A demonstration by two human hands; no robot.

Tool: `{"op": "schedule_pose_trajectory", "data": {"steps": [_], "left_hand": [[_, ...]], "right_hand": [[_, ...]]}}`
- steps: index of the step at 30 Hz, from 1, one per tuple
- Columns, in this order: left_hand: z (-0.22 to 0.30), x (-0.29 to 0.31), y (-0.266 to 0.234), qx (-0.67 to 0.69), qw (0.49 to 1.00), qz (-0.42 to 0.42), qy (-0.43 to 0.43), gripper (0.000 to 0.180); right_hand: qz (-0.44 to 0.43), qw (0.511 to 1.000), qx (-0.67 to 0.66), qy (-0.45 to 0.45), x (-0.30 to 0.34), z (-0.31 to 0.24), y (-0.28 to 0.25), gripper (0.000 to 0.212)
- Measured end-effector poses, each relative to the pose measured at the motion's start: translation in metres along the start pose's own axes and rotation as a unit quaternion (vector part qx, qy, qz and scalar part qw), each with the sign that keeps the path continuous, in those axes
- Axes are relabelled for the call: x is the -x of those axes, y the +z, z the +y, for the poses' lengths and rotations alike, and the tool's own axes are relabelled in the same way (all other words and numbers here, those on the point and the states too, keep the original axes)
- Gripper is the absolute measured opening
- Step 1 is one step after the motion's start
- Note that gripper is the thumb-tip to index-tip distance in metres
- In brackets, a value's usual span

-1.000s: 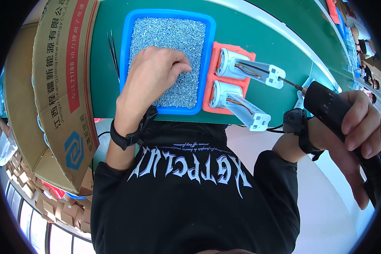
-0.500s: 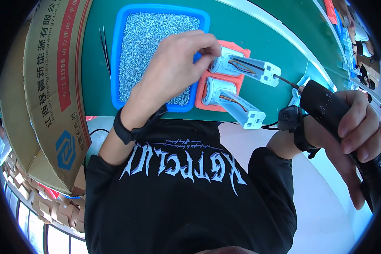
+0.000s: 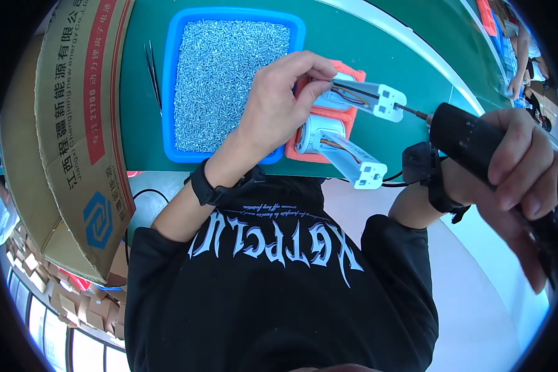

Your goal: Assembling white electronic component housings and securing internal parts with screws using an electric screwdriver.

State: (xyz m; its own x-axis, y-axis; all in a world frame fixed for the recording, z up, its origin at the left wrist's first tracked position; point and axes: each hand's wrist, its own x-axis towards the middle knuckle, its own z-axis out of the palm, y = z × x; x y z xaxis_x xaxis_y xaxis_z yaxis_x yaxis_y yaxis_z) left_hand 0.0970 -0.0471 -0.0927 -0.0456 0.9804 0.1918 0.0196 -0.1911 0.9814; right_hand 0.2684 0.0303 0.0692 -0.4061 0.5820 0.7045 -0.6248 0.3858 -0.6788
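Observation:
My left hand (image 3: 282, 93) is closed in a pinch, thumb and index fingertip together over the farther white plastic housing (image 3: 384, 101). What the fingertips hold is hidden. This housing has a round body, brown wires along its open arm and a holed end plate. My right hand (image 3: 519, 164) is wrapped round a black electric screwdriver (image 3: 464, 137); its thin bit points left, with the tip at the end plate. A second white housing (image 3: 347, 155), also wired, lies nearer to me. Both rest in an orange-red foam holder (image 3: 309, 157).
A blue tray (image 3: 169, 93) full of small silver screws (image 3: 223, 80) stands left of the holder on the green table (image 3: 409, 74). Dark tweezers (image 3: 153, 77) lie beyond its left side. A big cardboard box (image 3: 80, 142) fills the left. Another person's arm (image 3: 519, 62) shows far right.
My left hand has shifted right, from the farther housing's round body towards its arm. The screwdriver has moved slightly left and away from me, its tip now closer to the end plate.

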Motion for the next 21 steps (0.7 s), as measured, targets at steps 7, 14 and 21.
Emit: {"op": "schedule_pose_trajectory", "data": {"steps": [7,14,21], "left_hand": [[0.007,0.0,-0.001,0.021,1.0,0.008,-0.011,0.015],[0.015,0.009,-0.005,0.07,0.996,0.04,0.027,0.015],[0.007,0.013,-0.006,0.132,0.991,-0.001,0.024,0.019]], "right_hand": [[-0.032,0.993,-0.09,-0.076,-0.012,-0.014,0.007,0.073],[0.053,0.993,-0.08,-0.069,-0.002,-0.036,-0.004,0.055],[0.051,0.994,-0.076,-0.062,0.002,-0.036,-0.004,0.052]]}}
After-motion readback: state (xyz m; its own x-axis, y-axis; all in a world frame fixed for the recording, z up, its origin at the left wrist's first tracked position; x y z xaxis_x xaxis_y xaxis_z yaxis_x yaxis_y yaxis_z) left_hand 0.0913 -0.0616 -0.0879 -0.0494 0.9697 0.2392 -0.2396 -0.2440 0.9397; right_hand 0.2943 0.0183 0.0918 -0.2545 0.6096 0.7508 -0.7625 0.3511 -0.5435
